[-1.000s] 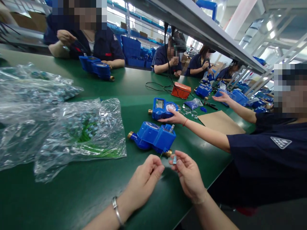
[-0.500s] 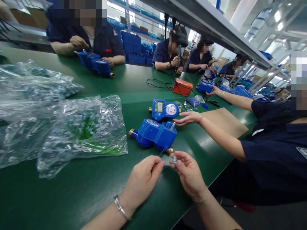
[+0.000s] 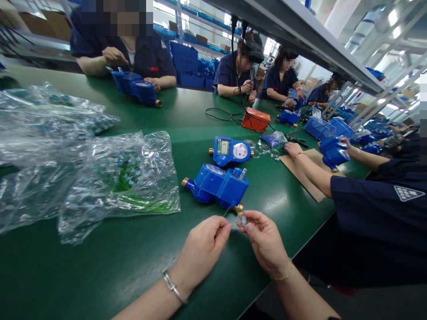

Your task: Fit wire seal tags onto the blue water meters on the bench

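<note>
My left hand [image 3: 203, 245] is closed in a pinch on a thin green wire [image 3: 228, 211], which runs up towards the brass end of the nearer blue water meter [image 3: 216, 186]. Between the thumb and fingers of my right hand [image 3: 267, 244] is a small light-blue plastic seal [image 3: 244, 221]. Both hands are close together just in front of that meter, which rests on the green table. Behind it lies a second blue water meter [image 3: 229, 151], its display and round dial facing up.
Clear plastic bags [image 3: 147, 178] of light-blue seals and green wires lie at left. Further back are an orange box [image 3: 256, 120] with black cables and a small bag of blue pieces [image 3: 274, 138]. A co-worker's arm [image 3: 313, 171] reaches over brown cardboard [image 3: 310, 186] at right.
The co-worker at right has drawn a blue meter towards their body, and their nearer hand has left the meters for the cardboard's far edge. My hands hold nearly the same pose.
</note>
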`<state>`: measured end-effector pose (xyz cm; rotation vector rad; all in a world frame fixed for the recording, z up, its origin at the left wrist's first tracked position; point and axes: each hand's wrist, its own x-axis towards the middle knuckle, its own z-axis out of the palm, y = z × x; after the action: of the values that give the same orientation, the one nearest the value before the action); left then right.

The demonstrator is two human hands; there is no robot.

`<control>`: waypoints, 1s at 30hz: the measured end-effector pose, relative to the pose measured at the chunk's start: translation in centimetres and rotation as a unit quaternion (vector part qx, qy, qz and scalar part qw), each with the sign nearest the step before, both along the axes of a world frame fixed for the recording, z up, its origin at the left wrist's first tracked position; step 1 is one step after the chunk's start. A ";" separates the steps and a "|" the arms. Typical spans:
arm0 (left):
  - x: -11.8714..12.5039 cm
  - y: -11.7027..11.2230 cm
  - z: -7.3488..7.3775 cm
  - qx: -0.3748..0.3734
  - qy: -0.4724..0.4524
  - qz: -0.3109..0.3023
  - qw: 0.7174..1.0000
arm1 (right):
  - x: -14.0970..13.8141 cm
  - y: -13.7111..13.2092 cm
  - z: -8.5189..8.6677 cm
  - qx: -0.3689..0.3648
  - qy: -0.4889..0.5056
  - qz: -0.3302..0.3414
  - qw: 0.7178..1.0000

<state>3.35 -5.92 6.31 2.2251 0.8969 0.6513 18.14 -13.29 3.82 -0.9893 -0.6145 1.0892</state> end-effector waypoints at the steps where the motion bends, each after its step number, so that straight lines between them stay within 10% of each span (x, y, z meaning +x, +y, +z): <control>1: 0.0 0.0 0.0 0.000 0.001 0.001 1.000 | 0.0 0.0 0.0 -0.002 -0.002 0.000 1.000; 30: 0.1 -0.1 -0.2 0.021 0.005 0.000 1.000 | 0.0 -0.1 0.0 -0.005 -0.012 -0.007 1.000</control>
<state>3.47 -5.98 6.10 2.2669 0.8953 0.6659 18.10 -13.39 3.82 -1.0154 -0.6204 1.0697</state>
